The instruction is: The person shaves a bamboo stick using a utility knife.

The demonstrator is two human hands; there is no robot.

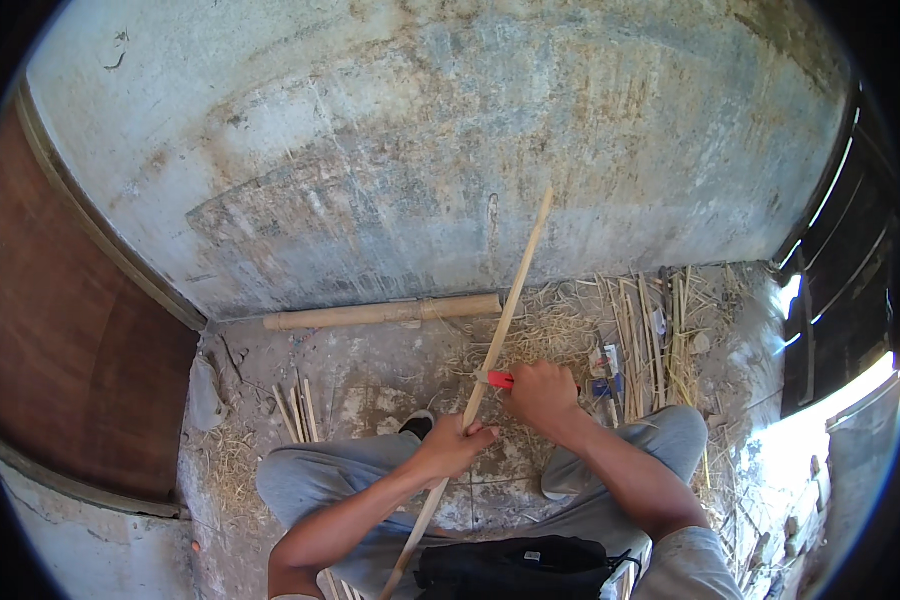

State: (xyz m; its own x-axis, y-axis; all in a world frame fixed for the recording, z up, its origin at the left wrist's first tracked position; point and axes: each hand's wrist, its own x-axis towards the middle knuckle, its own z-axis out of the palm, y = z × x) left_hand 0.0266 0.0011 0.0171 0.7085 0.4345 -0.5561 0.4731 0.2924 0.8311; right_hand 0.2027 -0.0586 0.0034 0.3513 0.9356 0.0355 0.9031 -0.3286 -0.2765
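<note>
A long, pale bamboo strip [518,280] slants up from my lap, between my legs, to in front of the wall. My left hand [445,448] is closed round its lower part, thumb along the strip. My right hand [542,395] grips a red-handled knife [501,380] a little farther up. The short blade lies against the strip; how deep it bites cannot be made out. Most of the handle is hidden in my fist.
A thick bamboo pole [385,313] lies along the foot of the stained wall [450,150]. Curly shavings [560,325] and several thin bamboo sticks [655,340] cover the floor at right. More sticks [295,410] lie by my left knee. A brown door panel [80,310] stands at left.
</note>
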